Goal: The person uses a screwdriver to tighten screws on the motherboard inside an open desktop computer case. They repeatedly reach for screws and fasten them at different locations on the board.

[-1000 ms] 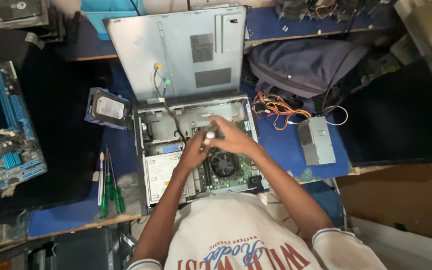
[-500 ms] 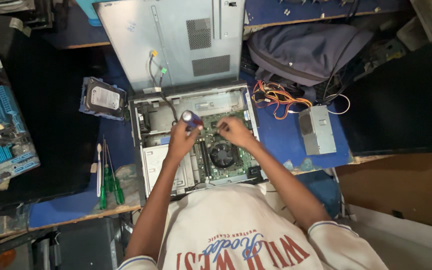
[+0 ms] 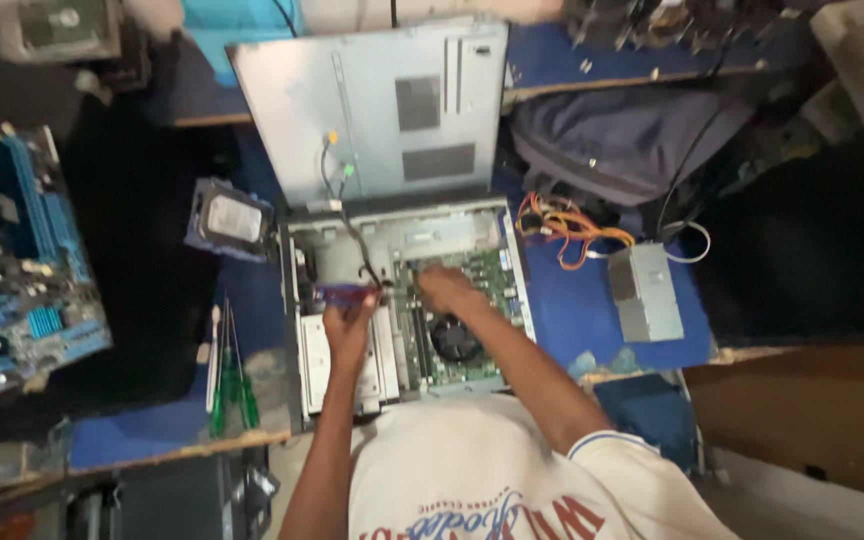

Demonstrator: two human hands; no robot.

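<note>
A hard drive (image 3: pixel 229 219) with a white label lies left of the open computer case (image 3: pixel 404 300). Left hand (image 3: pixel 349 325) is closed on a blue cable (image 3: pixel 344 295) inside the case; right hand (image 3: pixel 444 288) rests on the green board (image 3: pixel 472 275), its grip unclear.

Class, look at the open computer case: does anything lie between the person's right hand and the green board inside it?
Nothing visible does. The right hand already rests on the green board, above the round fan. The left hand sits apart, by black cables.
</note>
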